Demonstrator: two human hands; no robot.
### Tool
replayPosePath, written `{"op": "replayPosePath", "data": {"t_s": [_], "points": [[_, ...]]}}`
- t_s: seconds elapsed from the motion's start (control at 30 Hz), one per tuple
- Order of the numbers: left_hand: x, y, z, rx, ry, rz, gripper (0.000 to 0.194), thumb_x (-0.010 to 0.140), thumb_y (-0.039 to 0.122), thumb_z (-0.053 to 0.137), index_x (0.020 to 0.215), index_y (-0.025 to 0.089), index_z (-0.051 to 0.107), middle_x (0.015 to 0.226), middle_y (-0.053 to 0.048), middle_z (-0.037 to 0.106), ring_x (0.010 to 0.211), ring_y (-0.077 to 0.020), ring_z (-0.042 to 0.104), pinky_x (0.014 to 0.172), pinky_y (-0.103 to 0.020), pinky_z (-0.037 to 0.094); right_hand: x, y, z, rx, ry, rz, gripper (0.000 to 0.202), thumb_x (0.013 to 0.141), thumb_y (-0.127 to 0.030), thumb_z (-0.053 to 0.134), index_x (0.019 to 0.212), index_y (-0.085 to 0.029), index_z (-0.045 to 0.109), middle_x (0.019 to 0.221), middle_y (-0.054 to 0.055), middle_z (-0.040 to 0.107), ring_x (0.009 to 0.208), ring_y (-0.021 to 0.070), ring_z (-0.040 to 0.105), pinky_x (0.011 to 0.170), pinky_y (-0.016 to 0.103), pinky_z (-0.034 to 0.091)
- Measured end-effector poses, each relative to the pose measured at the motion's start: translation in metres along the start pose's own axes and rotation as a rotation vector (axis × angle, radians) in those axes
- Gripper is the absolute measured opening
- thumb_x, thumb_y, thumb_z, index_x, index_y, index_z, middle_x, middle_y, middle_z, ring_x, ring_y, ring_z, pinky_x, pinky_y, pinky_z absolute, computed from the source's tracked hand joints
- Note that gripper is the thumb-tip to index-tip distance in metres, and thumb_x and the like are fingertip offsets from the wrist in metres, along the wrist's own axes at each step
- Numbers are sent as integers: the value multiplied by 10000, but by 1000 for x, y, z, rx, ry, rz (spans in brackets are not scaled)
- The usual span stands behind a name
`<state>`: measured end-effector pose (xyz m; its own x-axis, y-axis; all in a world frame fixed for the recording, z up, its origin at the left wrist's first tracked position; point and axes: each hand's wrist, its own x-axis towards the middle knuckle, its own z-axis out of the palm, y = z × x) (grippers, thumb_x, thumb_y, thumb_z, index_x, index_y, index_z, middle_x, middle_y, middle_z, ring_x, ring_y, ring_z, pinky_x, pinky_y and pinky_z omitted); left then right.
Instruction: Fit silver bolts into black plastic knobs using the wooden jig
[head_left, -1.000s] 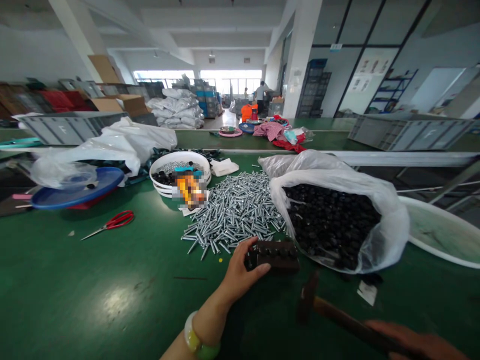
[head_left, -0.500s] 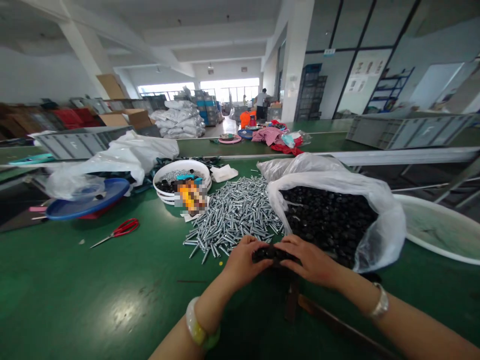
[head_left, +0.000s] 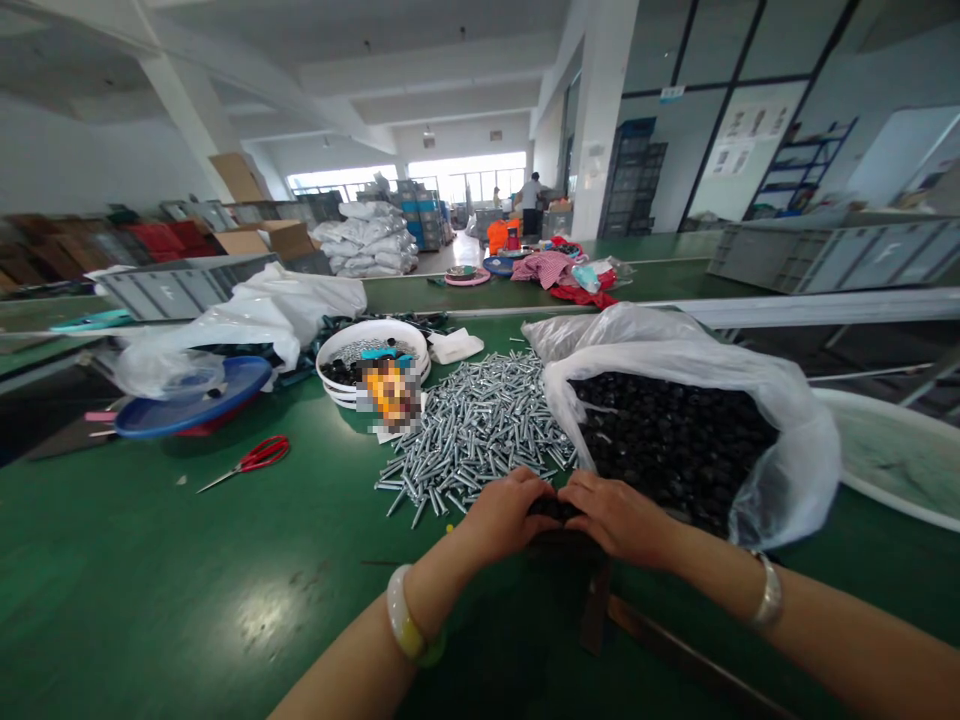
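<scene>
Dark block (head_left: 556, 508) on green table (head_left: 150, 590), near bolts (head_left: 472, 430). Hammer (head_left: 651, 632), gripped a second ago, now lies down; right hand (head_left: 626, 518) freed. It and left hand (head_left: 506, 515) curl partway around block; exact grip hidden.

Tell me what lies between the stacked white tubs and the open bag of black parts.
In the head view, mainly a loose heap of metal fasteners.

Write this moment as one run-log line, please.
left hand: at dark block | right hand: at dark block | hammer: on green table, unheld | metal fasteners: heaped left of plastic bag
</scene>
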<state>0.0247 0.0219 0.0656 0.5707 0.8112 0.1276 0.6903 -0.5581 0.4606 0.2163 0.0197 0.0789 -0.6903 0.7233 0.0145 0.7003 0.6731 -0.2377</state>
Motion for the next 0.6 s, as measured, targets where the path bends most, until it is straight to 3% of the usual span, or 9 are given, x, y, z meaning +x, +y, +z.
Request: {"op": "replayPosePath", "data": {"t_s": [0.23, 0.4, 0.6], "points": [[-3, -3, -2, -41, 15, -21, 236, 784, 296, 569, 1007, 222, 593, 936, -39, 573, 867, -197, 561, 763, -289, 431, -1, 3, 2, -53, -4, 6, 213, 855, -180, 453, 1039, -137, 552, 942, 104, 565, 838, 202, 579, 740, 322, 467], [1, 3, -3, 42, -55, -31, 237, 769, 302, 588, 989, 214, 597, 894, -44, 576, 802, -209, 579, 721, -302, 442, 3, 0, -1, -124, -78, -32, 168, 827, -172, 494, 963, -115, 573, 897, 115, 587, 812, 233, 595, 697, 345, 477], [-9, 1, -12, -48, 82, -93, 215, 788, 251, 559, 999, 219, 588, 966, -45, 580, 876, -199, 568, 765, -302, 446, -10, 15, 0, 0, 108, -32, 194, 855, -195, 421, 990, -155, 555, 909, 98, 602, 811, 206, 603, 713, 331, 477]]}}
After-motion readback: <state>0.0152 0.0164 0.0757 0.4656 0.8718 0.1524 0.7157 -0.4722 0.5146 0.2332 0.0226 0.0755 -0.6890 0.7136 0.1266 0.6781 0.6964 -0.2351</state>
